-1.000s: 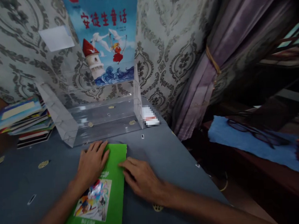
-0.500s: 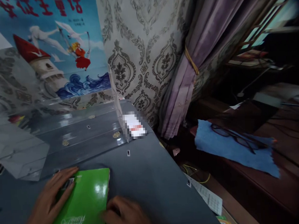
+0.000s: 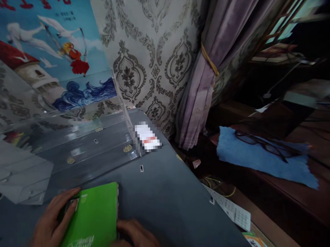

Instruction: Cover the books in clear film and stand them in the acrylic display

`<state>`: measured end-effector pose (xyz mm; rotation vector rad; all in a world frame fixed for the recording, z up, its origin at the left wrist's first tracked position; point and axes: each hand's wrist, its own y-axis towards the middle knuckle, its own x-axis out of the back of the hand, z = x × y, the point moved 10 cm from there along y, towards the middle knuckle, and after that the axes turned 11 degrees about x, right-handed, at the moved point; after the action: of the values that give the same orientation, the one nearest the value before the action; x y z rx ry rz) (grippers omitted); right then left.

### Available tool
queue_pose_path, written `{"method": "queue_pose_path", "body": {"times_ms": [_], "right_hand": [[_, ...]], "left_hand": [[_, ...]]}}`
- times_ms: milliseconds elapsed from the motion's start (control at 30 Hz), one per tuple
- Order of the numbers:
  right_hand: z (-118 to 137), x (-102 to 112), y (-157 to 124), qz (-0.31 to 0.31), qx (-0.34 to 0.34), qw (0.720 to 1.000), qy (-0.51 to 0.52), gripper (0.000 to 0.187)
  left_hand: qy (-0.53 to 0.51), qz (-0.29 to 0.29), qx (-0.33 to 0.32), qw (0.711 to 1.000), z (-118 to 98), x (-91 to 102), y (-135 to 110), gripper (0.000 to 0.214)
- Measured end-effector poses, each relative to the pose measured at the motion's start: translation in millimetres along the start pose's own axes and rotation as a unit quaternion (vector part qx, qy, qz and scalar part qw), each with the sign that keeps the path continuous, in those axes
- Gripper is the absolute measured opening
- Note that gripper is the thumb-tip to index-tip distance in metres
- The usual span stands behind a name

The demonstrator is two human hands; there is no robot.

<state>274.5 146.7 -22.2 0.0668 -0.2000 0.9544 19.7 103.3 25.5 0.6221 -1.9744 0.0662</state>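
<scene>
A glossy green book (image 3: 96,214) lies on the dark grey table at the lower left, its white cover lettering upside down to me. My left hand (image 3: 54,221) grips its left edge, the thumb on the cover and the fingers stretched along the side. At the lower right edge of the book, my right hand (image 3: 138,237) is closed with bent fingers on the edge; its fingertips are slightly blurred. The bottom of the book runs out of view.
A clear acrylic stand (image 3: 123,110) rises behind the book, before a blue poster (image 3: 93,43). A pixelated white item (image 3: 147,137) lies beside it. Past the table's right edge are a purple curtain (image 3: 196,100) and a blue cloth (image 3: 251,158) bearing glasses (image 3: 267,144).
The view has shifted slightly, so the poster and book sit a little further left. Both hands remain at the book's edges, and the book still lies on the table.
</scene>
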Motion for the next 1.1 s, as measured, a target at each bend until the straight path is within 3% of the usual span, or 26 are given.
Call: {"method": "queue_pose_path", "body": {"times_ms": [100, 167, 233, 367, 567, 800, 1100], "right_hand": [[30, -7, 2, 0.07, 0.166, 0.978, -0.108, 0.051], [47, -3, -3, 0.084, 0.216, 0.962, -0.142, 0.062], [63, 8, -6, 0.061, 0.247, 0.951, -0.179, 0.06], [74, 23, -2, 0.026, 0.258, 0.939, -0.227, 0.052], [66, 35, 16, -0.011, 0.259, 0.937, -0.234, 0.041], [64, 26, 17, 0.002, 0.293, 0.908, -0.3, 0.038], [62, 21, 15, 0.002, 0.31, 0.889, -0.337, 0.038]], "left_hand": [[0.006, -0.016, 0.02, 1.0, -12, 6.0, 2, 0.039], [-0.003, -0.029, 0.035, 0.999, -18, 8.1, 2, 0.042], [-0.012, -0.042, 0.04, 0.998, -25, 8.4, 0, 0.044], [-0.006, -0.04, 0.03, 0.999, -42, 2.9, -5, 0.043], [0.041, -0.03, 0.009, 0.999, -59, 1.2, -8, 0.039], [0.209, -0.028, -0.001, 0.978, -80, 1.2, -17, 0.04], [0.314, -0.063, -0.012, 0.947, -96, 15.2, -27, 0.034]]}}
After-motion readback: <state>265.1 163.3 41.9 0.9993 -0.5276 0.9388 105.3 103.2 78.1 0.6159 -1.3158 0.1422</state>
